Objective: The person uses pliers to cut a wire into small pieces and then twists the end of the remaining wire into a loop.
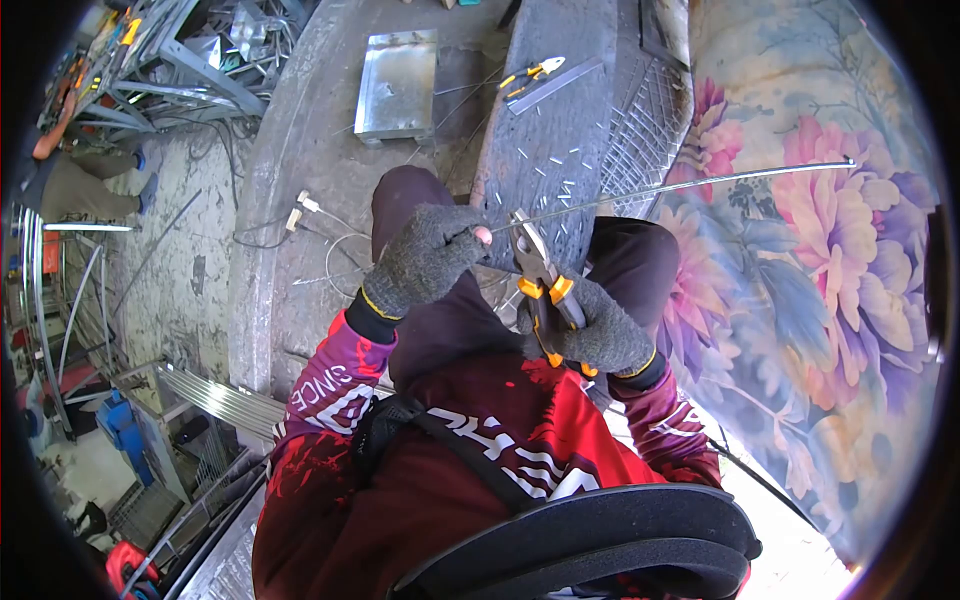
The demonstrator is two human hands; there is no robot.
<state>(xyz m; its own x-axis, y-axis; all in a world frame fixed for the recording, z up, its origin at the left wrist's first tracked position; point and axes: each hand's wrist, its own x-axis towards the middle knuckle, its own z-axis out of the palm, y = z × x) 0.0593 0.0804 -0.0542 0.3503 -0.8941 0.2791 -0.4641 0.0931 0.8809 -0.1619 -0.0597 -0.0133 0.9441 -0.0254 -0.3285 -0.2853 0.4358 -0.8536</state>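
Observation:
In a grey knitted glove, my left hand is closed on one end of a thin metal rod, with a bare fingertip showing. The rod runs far out to the right, over my knee and toward the flowered cloth. My right hand, gloved alike, grips the orange-and-black handles of a pair of pliers. Its jaws point up and left and meet the rod close to my left hand. Whether they are clamped on it I cannot make out. Beneath, short cut metal pieces are scattered on a worn grey board.
A second pair of pliers lies beside a flat metal strip on the board. Left of it stands a shiny metal box. Flowered fabric hangs along the right. Another person is at far left, near metal frames.

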